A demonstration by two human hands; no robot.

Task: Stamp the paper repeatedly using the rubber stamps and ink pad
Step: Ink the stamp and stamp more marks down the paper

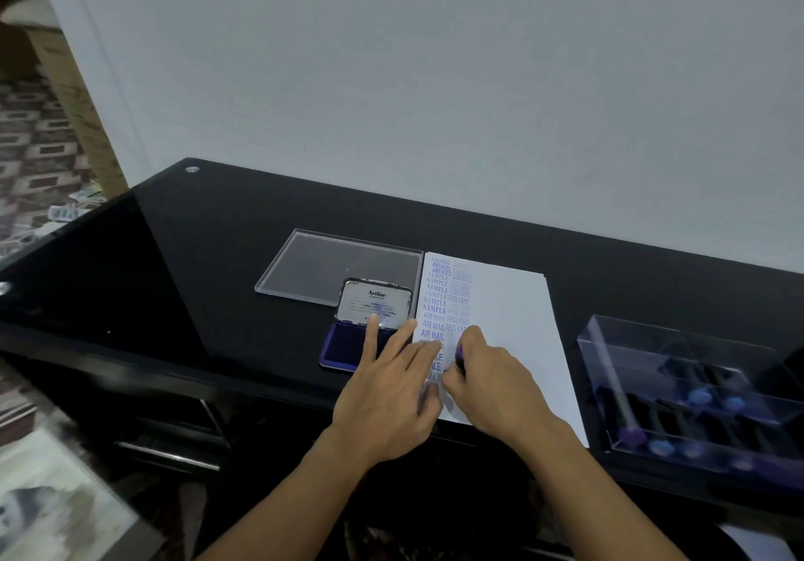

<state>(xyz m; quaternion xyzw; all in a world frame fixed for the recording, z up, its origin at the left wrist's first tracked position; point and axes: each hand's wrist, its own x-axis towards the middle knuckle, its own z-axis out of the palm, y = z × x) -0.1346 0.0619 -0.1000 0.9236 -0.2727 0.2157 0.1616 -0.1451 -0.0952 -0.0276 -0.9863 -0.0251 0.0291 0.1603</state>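
Note:
A white sheet of paper (pixel 509 321) lies on the black glass table (pixel 209 255), with two columns of blue stamp prints along its left side. My right hand (pixel 487 382) grips a small purple-handled rubber stamp (pixel 459 353) and holds it down on the paper near the lower end of the second column. My left hand (pixel 387 390) lies flat with straight fingers across the paper's left edge and partly over the open blue ink pad (pixel 348 349). The pad's lid (pixel 375 303) stands tilted up behind it.
A clear plastic lid (pixel 330 266) lies flat beyond the ink pad. At the right stands a clear plastic box (pixel 696 386) holding several more stamps with blue and purple knobs. The table's front edge runs just under my wrists. A wall rises behind the table.

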